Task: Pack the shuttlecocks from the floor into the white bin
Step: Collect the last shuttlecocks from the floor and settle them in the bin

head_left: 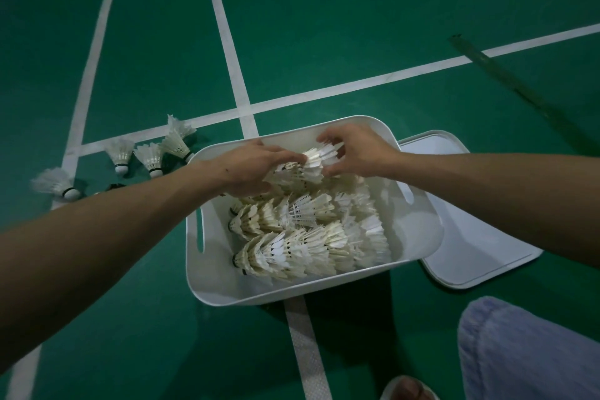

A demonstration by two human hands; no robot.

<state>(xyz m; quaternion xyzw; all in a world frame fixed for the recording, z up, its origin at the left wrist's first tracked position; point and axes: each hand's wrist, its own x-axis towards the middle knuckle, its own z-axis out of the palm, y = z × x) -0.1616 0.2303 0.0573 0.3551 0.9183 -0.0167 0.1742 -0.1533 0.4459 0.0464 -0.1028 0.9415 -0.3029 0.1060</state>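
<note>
A white bin point(214, 276) stands on the green court floor, holding several rows of nested white shuttlecocks point(302, 247). Over its far end, both hands hold one nested stack of shuttlecocks point(308, 166) lying sideways. My left hand point(250, 169) grips the stack's left part from above. My right hand point(357, 149) pinches its feathered right end. Several loose shuttlecocks point(121, 156) lie on the floor left of the bin, one farther left point(56, 183).
The bin's white lid point(480, 230) lies flat on the floor at its right side. White court lines point(227, 42) cross the floor. My knee in light trousers point(532, 351) is at bottom right, a shoe point(409, 388) beside it.
</note>
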